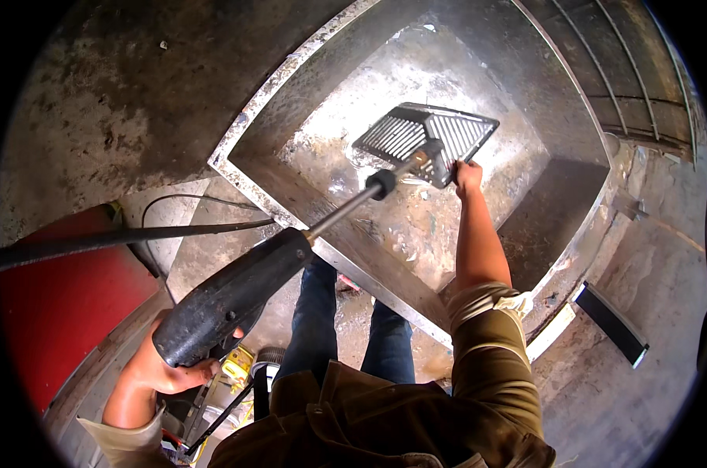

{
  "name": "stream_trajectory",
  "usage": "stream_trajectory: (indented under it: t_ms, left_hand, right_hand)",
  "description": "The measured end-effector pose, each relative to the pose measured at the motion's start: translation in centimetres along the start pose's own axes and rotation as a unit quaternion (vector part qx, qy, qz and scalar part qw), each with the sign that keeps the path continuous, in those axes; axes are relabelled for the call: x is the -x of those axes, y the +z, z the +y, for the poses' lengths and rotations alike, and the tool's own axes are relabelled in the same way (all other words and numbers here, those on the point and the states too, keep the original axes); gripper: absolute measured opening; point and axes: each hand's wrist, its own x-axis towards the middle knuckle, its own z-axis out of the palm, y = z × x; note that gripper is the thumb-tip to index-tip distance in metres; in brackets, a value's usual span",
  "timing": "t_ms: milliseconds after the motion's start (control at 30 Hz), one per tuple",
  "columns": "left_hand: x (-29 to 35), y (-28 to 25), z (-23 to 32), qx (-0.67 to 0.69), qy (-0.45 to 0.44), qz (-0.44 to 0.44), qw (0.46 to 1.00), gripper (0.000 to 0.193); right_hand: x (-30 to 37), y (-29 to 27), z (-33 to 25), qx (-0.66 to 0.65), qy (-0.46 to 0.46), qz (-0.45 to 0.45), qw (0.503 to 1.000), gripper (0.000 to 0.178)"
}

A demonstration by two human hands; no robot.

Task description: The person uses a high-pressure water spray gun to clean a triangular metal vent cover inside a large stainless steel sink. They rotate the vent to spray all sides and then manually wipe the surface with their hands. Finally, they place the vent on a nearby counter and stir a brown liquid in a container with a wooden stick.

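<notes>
My left hand [166, 365] is wrapped round the grip of a black pressure washer gun [236, 288]. Its metal lance [346, 213] slants up and right over the basin's near wall. The tip is close in front of a dark slotted grille [466, 132], hiding part of its lower side. That grille has two rows of slots meeting at a middle ridge, and appears tilted. My right hand [469, 178] grips its near right edge, arm reaching down into a large square metal basin [248, 125]. No spray can be clearly made out.
A black hose [135, 235] crosses on the left above a red panel [81, 300]. On the floor at right lie a dark flat strip [611, 324] and a wooden-handled tool [642, 214]. A metal rack [634, 70] stands far right. Yellow and metal items [236, 370] are near my left hand.
</notes>
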Motion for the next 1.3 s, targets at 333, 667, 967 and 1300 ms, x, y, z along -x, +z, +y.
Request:
stream_trajectory:
  t_ms: [333,667,967,1300]
  left_hand:
    - [2.0,0.4,-2.9,0.074,-0.027,-0.03,0.996,0.065]
    - [2.8,0.9,-3.4,0.092,-0.033,0.065,0.993,0.045]
    - [5.4,1.0,-5.3,0.016,-0.032,0.008,0.999,0.037]
    - [5.8,1.2,-6.4,-0.002,-0.028,-0.037,0.999,0.044]
  right_hand:
    - [-1.0,3.4,-2.6,-0.012,-0.042,-0.127,0.991,0.024]
    - [-1.8,4.1,-1.7,-0.045,-0.056,-0.13,0.989,0.026]
    - [-3.0,3.6,-2.1,-0.114,0.014,-0.135,0.984,0.029]
    - [-3.3,2.8,-1.7,-0.108,-0.007,-0.1,0.989,0.024]
